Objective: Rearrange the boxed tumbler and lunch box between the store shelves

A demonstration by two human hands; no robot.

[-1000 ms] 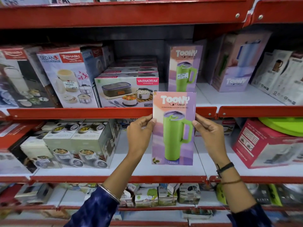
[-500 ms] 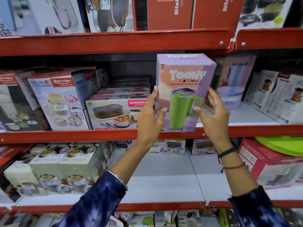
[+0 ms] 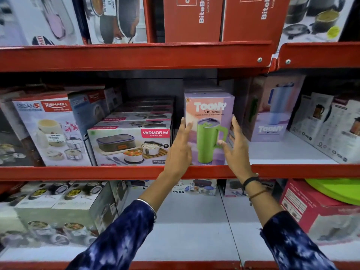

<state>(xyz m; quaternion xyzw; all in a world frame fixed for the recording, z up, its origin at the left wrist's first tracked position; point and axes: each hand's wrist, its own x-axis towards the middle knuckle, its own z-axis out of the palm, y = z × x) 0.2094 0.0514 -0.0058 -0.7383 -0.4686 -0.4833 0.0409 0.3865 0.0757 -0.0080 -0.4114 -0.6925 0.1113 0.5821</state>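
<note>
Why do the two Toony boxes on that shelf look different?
The Toony box between the hands shows a green tumbler; the Toony box to its right shows a blue one. The green one's name is printed at the top; the blue one's sits near the bottom. The green one stands at the shelf's front edge; the blue one stands farther back. Both are purplish.

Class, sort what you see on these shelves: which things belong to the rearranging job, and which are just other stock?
Belongs to the job:
- purple Toony tumbler box with green mug picture
- white Varmora lunch box carton
- left hand
- right hand

Just stock:
- red BiteBuddy cartons
- white Rishabh Sedan box
- lime green plastic lid
</note>
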